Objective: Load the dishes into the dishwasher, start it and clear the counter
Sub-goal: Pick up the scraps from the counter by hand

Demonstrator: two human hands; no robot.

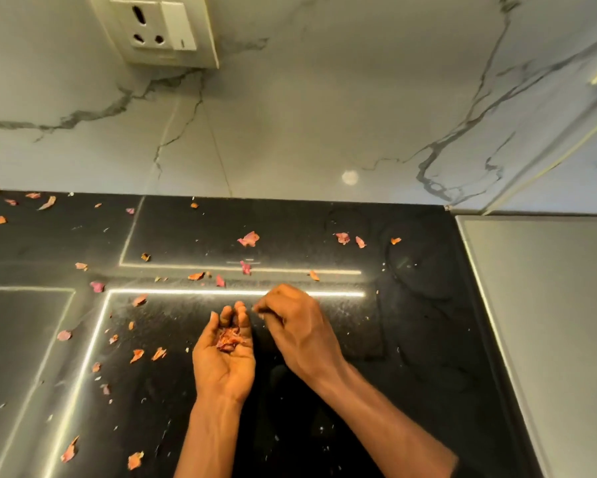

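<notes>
Black counter (411, 339) partly cleared: left hand (225, 353) cups gathered petals (228, 339) in curled fingers, right hand (297, 326) fingertips bunched, contents indiscernible, loose petals (248, 239) scattered left and far.

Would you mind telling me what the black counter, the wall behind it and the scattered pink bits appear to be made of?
The counter looks like polished black stone, perhaps granite: it reflects light sharply and shows fine speckles. The wall is glossy white marble or marble-look tile, with grey veins and a seam. The pink bits are probably dried flower petals, thin and curled.
</notes>
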